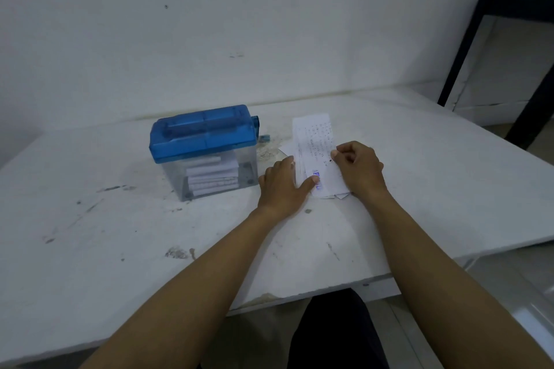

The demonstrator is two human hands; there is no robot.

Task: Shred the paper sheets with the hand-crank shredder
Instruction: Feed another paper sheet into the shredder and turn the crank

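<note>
Right grip (358, 168) clamped on the right-hand edge of the top sheet (313, 141): fingers curled, thumb tip and forefinger pinching the paper about midway along its length. Left grip (281, 186) apart and flat, fingers straight along the left edge of the paper stack (286, 149), thumb stretched across onto the top sheet next to a blue stamp mark (319, 186); it holds nothing and only presses down. Top sheet is narrow and printed, lying face up; its long axis runs from me toward the wall (269, 24), with the far end leaning slightly left. Corners of lower sheets stick out at the far left and at the near right, so the stack is not squared. Stack sits on the white, scuffed tabletop (90, 219), right of centre. Hand-crank shredder (204, 135) stands upright just left of the stack, near my left grip but not touching it. Its long axis runs left to right, blue lid on top, and the crank (255, 122) is on its right end, facing the sheets. Clear bin (248, 165) beneath the lid shows white paper pieces inside. Black frame (476, 24) stands beyond the tabletop at far right.
</note>
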